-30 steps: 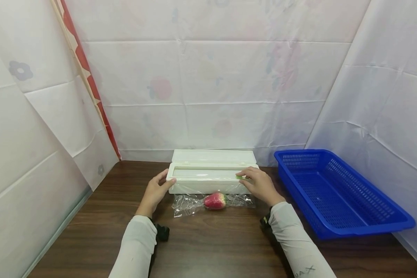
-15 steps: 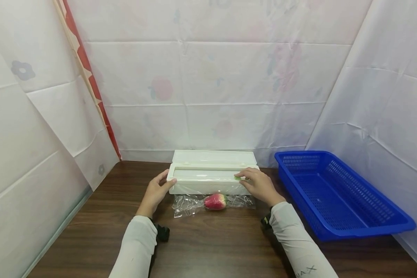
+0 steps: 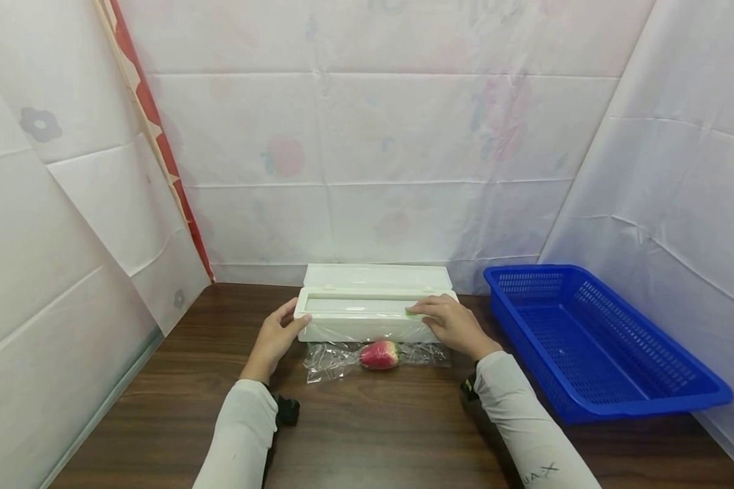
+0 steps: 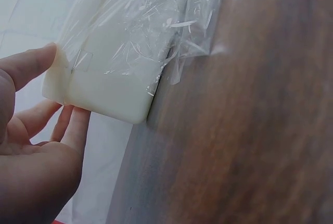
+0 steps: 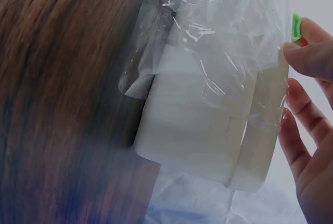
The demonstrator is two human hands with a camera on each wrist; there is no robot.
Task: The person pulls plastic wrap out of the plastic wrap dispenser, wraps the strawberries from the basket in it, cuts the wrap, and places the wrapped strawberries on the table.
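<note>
A white cling film dispenser (image 3: 336, 331) lies lengthwise on the table, its lid (image 3: 376, 275) tipped back behind it. My left hand (image 3: 272, 343) grips the left end, thumb on the upper edge and fingertips at the end behind it. With the right hand (image 3: 459, 329) I pinch a small green slider cutter (image 5: 296, 27) on the dispenser's top edge, right of the middle. Clear cling film (image 3: 333, 360) drapes down the front onto the table. On that film, in front of the box, is a red fruit (image 3: 376, 354) with a yellowish-green end, partly covered by film.
To the right stands a blue plastic basket (image 3: 565, 407) with slotted sides, close to my right forearm. A brown wood-grain table (image 3: 367, 441) carries everything. White sheets (image 3: 367, 136) hang close behind the dispenser and along both sides.
My right hand's fingertips have slid a little to the left along the dispenser's top edge, and the green slider cutter with them. The left hand, the dispenser and the fruit stay in place.
</note>
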